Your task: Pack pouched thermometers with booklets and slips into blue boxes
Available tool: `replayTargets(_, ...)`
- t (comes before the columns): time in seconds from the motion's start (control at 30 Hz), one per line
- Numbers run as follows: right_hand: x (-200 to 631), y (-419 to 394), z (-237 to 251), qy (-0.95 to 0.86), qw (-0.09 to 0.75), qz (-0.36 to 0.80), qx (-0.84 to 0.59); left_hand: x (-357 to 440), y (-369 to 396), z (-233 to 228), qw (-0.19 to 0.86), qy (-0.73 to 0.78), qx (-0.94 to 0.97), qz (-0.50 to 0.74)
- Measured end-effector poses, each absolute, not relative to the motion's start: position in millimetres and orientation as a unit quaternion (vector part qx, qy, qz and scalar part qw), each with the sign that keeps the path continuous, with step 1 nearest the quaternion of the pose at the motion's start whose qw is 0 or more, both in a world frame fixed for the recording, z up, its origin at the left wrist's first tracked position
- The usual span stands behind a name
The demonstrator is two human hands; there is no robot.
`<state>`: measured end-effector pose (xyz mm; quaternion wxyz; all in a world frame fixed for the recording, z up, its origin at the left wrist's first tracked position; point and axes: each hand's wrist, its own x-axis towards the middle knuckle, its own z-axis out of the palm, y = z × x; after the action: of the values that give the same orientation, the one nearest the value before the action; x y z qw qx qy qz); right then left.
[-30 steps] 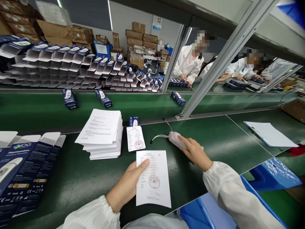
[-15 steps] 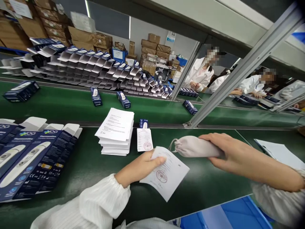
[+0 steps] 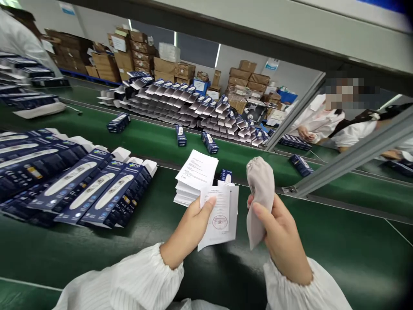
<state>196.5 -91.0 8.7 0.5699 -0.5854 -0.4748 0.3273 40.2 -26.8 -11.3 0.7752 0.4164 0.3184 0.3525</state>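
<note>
My left hand (image 3: pixel 193 226) pinches printed papers, a small card (image 3: pixel 222 215) with a red oval stamp lying over a larger leaflet (image 3: pixel 232 234). To its right, my right hand (image 3: pixel 280 232) is closed round a pale grey drawstring pouch (image 3: pixel 261 183), held upright with its gathered end at the top. Whatever fills the pouch is hidden. Just behind my left hand stands a stack of printed leaflets (image 3: pixel 197 172). A small blue box (image 3: pixel 226 175) shows behind the papers, partly covered.
Open blue thermometer boxes (image 3: pixel 109 193) lie on the left of the green table. Beyond, closed boxes (image 3: pixel 181 135) rest on a green conveyor (image 3: pixel 155 140). Many open cartons are piled behind it. A slanted metal post (image 3: pixel 355 150) stands at right, with co-workers (image 3: pixel 319 116) past it.
My right hand has turned the pouch from lying sideways to upright and brought it nearer my left hand. The leaflet now has a stamped card over it. The view has swung left.
</note>
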Motion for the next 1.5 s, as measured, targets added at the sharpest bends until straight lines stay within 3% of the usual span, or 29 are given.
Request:
replayTargets(0.17, 145, -85, -8, -0.601, 0.443, 0.170, -0.644, 44, -34, -17, 0.791, 0.264, 0.276, 0.479)
replayTargets(0.33, 119, -79, -31, -0.635, 0.380, 0.077, -0.668, 43, -39, -20, 0.799, 0.224, 0.297, 0.472)
replayTargets(0.53, 134, -86, -20, -0.692, 0.344, 0.017, -0.635, 26, -35, -17, 0.787, 0.242, 0.315, 0.473)
replayTargets(0.8, 103, -86, -28, -0.677, 0.370, 0.133, -0.622, 6, -36, -25, 0.682, 0.306, 0.412, 0.521)
replayTargets(0.97, 104, -75, -10, -0.670, 0.376, 0.333, -0.546, -24, -35, -32, 0.686, 0.223, 0.488, 0.491)
replayTargets(1.1, 104, -64, -1, -0.647, 0.343, 0.402, -0.550, -49, -22, -15, 0.518, 0.315, 0.656, 0.450)
replayTargets(1.17, 106, -62, 1, -0.624, 0.351, 0.429, -0.550, -71, -3, -7, 0.350, 0.365, 0.762, 0.405)
replayTargets(1.23, 110, -61, 0, -0.595, 0.366, 0.458, -0.549, -98, 21, -4, 0.113, 0.479, 0.792, 0.361)
replayTargets(1.3, 114, -61, -1, -0.573, 0.373, 0.474, -0.555, -122, 42, -8, -0.031, 0.553, 0.794, 0.252)
replayTargets(1.4, 119, -59, -6, -0.568, 0.375, 0.476, -0.556, -141, 54, -17, -0.070, 0.522, 0.837, 0.146)
replayTargets(1.5, 121, -57, -10, -0.565, 0.385, 0.485, -0.546, -138, 45, -17, -0.016, 0.519, 0.838, 0.169)
